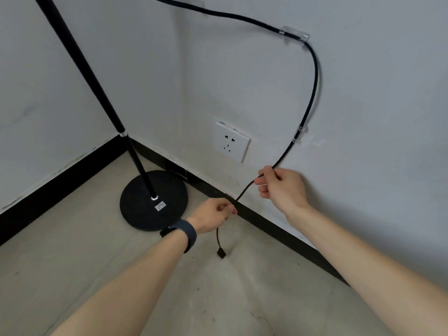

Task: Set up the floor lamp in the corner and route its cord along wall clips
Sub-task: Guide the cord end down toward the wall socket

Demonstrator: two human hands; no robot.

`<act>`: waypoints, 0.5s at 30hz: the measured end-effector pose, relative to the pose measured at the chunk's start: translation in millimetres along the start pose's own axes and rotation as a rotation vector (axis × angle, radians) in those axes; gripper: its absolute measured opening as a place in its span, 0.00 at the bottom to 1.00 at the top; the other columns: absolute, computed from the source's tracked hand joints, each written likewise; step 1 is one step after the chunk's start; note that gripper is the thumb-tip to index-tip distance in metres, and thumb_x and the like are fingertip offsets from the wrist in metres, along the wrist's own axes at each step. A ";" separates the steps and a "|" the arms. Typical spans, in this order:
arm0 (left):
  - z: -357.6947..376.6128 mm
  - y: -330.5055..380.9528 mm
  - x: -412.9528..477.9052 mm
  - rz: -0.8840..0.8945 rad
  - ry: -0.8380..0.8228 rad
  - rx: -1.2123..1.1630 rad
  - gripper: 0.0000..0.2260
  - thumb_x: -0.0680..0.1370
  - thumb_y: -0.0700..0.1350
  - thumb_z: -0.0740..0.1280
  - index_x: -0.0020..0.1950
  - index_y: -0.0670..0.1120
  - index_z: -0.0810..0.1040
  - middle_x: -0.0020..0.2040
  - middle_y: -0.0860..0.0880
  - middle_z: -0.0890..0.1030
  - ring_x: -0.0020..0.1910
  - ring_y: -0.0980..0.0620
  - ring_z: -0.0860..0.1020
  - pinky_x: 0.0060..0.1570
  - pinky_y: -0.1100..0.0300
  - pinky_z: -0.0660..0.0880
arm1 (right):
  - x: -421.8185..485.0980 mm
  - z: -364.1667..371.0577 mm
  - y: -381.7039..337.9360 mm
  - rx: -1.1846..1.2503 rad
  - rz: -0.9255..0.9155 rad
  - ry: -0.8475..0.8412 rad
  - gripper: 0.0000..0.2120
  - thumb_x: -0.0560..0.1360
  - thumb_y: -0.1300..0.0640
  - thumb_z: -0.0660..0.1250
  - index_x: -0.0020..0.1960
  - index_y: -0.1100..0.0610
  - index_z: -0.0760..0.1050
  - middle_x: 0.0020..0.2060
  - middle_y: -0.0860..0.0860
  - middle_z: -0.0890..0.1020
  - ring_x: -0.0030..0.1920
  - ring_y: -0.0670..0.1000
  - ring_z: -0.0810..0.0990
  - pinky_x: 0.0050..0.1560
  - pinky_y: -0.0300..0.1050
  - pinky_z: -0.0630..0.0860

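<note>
The floor lamp stands in the corner on a round black base (145, 204), its black pole (97, 88) leaning up to the top left. Its black cord (315, 81) runs along the right wall through a clear clip (297, 35) and a lower clear clip (299, 133). My right hand (281, 187) pinches the cord just below the lower clip. My left hand (213, 215), with a dark wristband, grips the cord further down. The cord's end with a small black plug (221, 253) dangles beneath my left hand, near the floor.
A white wall socket (230, 141) sits on the right wall, left of the lower clip. A black skirting board (278, 229) runs along both walls above the beige floor (218, 299). Another clear clip (194, 4) shows faintly at the top.
</note>
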State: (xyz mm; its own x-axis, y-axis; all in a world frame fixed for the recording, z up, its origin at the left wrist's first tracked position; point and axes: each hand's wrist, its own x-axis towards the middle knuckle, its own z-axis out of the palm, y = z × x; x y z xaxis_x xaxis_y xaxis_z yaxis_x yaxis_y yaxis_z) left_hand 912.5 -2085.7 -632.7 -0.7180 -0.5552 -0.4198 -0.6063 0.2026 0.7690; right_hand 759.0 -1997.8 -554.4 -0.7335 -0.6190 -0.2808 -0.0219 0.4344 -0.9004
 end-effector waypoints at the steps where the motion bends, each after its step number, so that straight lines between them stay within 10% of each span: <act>1: -1.2 -1.5 2.3 0.012 0.041 0.032 0.12 0.84 0.50 0.60 0.55 0.48 0.83 0.36 0.60 0.76 0.36 0.62 0.74 0.39 0.69 0.70 | 0.0 2.4 3.0 -0.020 0.014 -0.026 0.12 0.82 0.53 0.64 0.44 0.56 0.81 0.39 0.50 0.87 0.34 0.48 0.81 0.44 0.44 0.84; 8: -9.3 1.8 19.3 0.038 0.119 0.091 0.12 0.82 0.52 0.63 0.57 0.51 0.85 0.53 0.50 0.85 0.55 0.52 0.79 0.48 0.63 0.70 | 4.6 32.1 32.0 -0.089 0.120 -0.191 0.10 0.80 0.55 0.68 0.41 0.54 0.81 0.43 0.56 0.88 0.37 0.50 0.82 0.47 0.47 0.85; 15: -23.5 -41.2 35.6 -0.050 0.163 0.088 0.12 0.80 0.56 0.65 0.56 0.53 0.84 0.46 0.51 0.84 0.50 0.51 0.82 0.49 0.59 0.77 | 26.9 57.5 54.1 0.011 0.129 0.134 0.15 0.81 0.57 0.66 0.35 0.52 0.79 0.33 0.48 0.86 0.35 0.48 0.83 0.52 0.51 0.85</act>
State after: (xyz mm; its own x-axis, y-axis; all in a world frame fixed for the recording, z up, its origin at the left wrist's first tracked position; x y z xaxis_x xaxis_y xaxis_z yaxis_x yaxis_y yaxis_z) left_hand 920.0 -2132.8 -668.0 -0.6259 -0.6880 -0.3673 -0.6723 0.2373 0.7012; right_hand 777.2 -2028.6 -629.7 -0.8135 -0.4660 -0.3479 0.0846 0.4970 -0.8636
